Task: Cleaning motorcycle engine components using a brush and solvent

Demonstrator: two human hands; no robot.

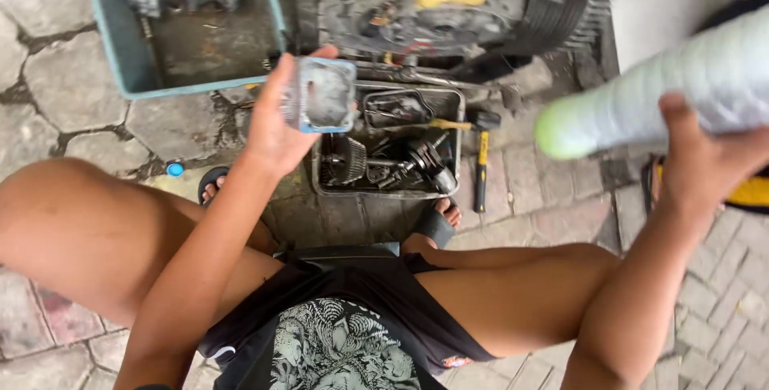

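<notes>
1. While my left hand [276,130] is clamped on the metal engine block part [322,94], fingers wrapped round its left side and thumb at the top edge, I judge it best to keep the open bore turned up toward my eyes so I can look straight into it.
2. My right hand [705,158] is closed round a pale translucent bottle [657,94] with a green end, held level and well apart from the part; I judge a slow, steady approach would serve better than a quick tilt.
3. I hold the part above the metal tray [458,118] of gears and shafts, so I judge anything that drips or drops should land there.
4. It looks squarish, dull grey and grimy, with a bluish rim and a wide round opening in its face.
5. A yellow-handled hammer [481,158] lies just beside the tray on the paving.
</notes>
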